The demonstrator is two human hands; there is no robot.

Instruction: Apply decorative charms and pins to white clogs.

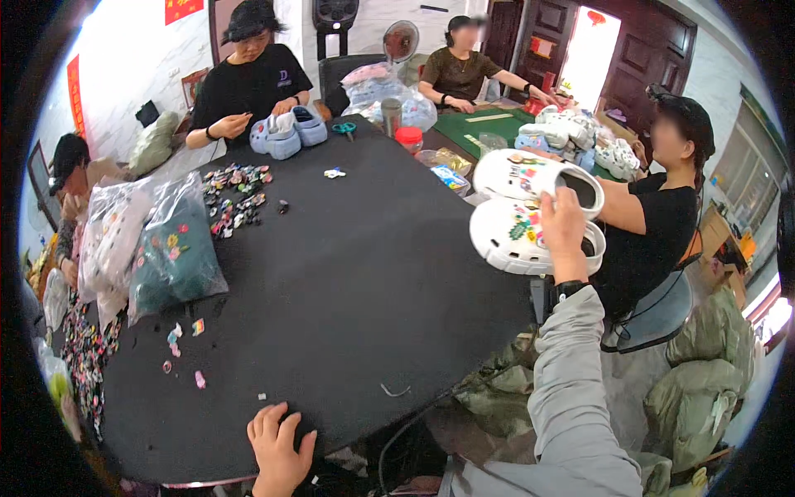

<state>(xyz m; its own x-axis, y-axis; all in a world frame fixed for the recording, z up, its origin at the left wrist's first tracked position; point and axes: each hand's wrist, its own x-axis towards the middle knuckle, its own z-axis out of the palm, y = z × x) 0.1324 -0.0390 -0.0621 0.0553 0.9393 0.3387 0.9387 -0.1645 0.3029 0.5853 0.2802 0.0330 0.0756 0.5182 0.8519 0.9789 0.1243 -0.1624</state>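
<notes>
A pair of white clogs (501, 240) with colourful charms on their tops is held side by side at the right of the table. My right hand (565, 225) grips them near their inner edges, arm stretched forward; the fingertips are partly hidden. My left hand (280, 451) rests on the near edge of the black table (356, 273), fingers spread and nothing in them. Just beyond it lies a small pale piece (262, 396). Several loose charms, among them a pink one (199, 379), lie farther left.
Plastic bags (178, 257) and piled charms (236, 195) occupy the table's left side. At the far end, a person handles blue clogs (286, 137) near teal scissors (345, 129). Another person (662, 199) sits close on the right, beside a green table (464, 128). Sacks (696, 406) stand lower right.
</notes>
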